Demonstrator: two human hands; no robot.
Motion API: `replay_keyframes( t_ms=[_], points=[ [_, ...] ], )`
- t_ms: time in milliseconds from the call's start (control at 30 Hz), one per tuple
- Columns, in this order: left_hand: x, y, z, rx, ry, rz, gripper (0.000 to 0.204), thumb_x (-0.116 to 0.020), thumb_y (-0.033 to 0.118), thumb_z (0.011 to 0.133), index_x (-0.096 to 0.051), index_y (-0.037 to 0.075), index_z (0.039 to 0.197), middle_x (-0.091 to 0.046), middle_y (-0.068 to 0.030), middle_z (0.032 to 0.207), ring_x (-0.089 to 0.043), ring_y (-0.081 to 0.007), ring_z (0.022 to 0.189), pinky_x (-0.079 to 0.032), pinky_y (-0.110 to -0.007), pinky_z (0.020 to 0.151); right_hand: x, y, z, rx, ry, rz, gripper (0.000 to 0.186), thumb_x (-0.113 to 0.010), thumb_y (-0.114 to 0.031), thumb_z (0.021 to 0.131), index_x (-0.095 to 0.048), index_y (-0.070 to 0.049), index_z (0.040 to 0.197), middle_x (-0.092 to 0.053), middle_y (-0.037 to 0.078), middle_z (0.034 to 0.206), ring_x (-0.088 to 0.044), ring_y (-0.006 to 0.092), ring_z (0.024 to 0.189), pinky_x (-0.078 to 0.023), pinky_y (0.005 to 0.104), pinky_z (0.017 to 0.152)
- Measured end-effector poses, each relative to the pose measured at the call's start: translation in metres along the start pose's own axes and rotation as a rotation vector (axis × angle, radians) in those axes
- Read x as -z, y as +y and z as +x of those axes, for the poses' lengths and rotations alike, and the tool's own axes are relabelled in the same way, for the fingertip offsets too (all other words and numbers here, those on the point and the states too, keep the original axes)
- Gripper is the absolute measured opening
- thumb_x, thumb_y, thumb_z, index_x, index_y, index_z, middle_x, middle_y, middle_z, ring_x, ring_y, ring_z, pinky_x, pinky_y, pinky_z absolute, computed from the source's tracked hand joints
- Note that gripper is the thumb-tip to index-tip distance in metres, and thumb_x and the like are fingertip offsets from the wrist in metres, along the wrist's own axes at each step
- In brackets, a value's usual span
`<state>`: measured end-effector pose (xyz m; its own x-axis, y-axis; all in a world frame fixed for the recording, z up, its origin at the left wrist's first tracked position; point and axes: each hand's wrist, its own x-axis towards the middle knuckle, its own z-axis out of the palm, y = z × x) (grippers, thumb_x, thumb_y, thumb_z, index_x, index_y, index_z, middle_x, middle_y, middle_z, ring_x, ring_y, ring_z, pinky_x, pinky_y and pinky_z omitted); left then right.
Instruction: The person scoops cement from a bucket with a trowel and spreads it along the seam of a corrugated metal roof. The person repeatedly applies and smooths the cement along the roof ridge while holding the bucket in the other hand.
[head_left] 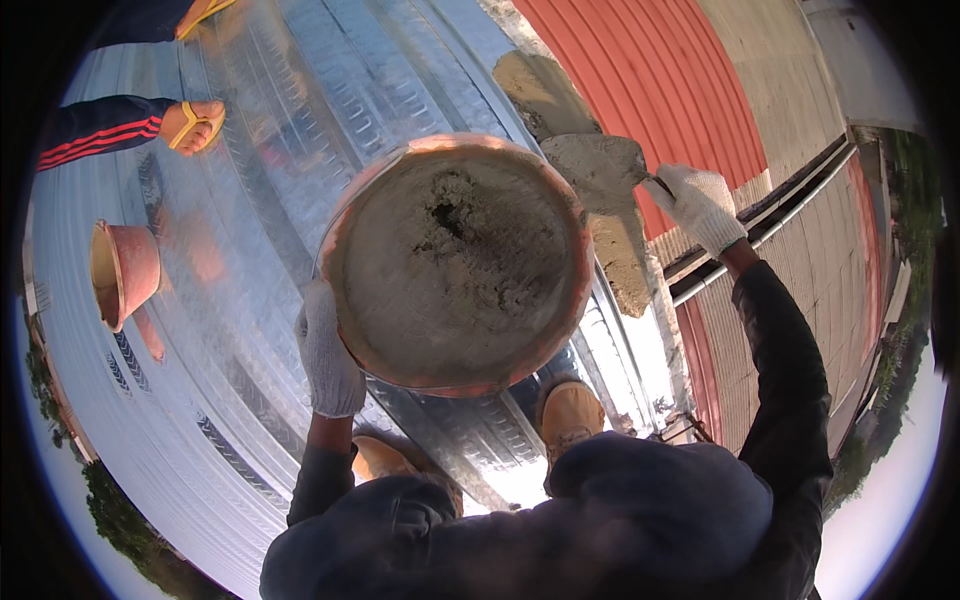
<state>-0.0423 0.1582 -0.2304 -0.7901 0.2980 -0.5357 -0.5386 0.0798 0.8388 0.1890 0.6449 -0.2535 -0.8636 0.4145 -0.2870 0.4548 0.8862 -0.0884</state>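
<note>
A wide orange bucket (455,388) full of wet grey mortar (420,300) stands in front of me, with a dark hollow in the mortar's surface. My left hand (330,350), in a white knit glove, grips the bucket's near left side; its fingertips are partly hidden. My right hand (700,207), gloved too, is closed round the handle of a trowel (597,165). Grey mortar covers the trowel's blade, which is beyond the bucket's right rim. Under and beside the blade runs a strip of mortar (622,262) along the metal sheet's edge.
Shiny ribbed metal roofing (250,330) spreads under my boots (572,412). A small orange bucket (128,272) lies tipped at left. Another person's foot (195,127) in a yellow sandal is at the upper left. Red corrugated sheets (650,80) and a pipe (765,235) lie right.
</note>
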Motion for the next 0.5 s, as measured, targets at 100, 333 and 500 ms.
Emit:
replay_keyframes(
  t_ms=[100,333,500],
  points=[
    [0.002,0.002,-0.002,0.007,-0.021,0.043,0.049,-0.054,0.044,0.116,-0.060,0.007,0.147,-0.066,-0.0049,0.141,-0.066,-0.0180,0.125,-0.055,-0.038,0.106,-0.003,-0.004,0.035,0.050,0.059,-0.007,0.041,-0.062,-0.045,0.110,-0.067,-0.006,0.098,-0.066,0.017,0.081,-0.069,0.0375,0.076,-0.056,0.0479,0.069],
    [-0.018,0.021,-0.013,0.038,-0.014,0.061,0.061,-0.050,0.052,0.116,-0.055,0.005,0.154,-0.064,-0.0088,0.145,-0.063,-0.0205,0.128,-0.051,-0.040,0.110,0.013,-0.018,0.132,0.070,0.136,-0.074,0.045,-0.058,-0.047,0.110,-0.075,-0.005,0.107,-0.073,0.019,0.087,-0.074,0.0376,0.086,-0.058,0.0527,0.080],
    [-0.017,0.016,-0.010,0.041,0.013,0.047,0.060,-0.049,0.051,0.117,-0.055,0.004,0.154,-0.063,-0.0089,0.146,-0.062,-0.0206,0.128,-0.051,-0.039,0.109,0.022,-0.025,0.174,-0.012,-0.034,-0.037,0.056,-0.056,-0.049,0.113,-0.075,0.001,0.097,-0.069,0.019,0.080,-0.068,0.0334,0.071,-0.056,0.0492,0.075]
  ],
)
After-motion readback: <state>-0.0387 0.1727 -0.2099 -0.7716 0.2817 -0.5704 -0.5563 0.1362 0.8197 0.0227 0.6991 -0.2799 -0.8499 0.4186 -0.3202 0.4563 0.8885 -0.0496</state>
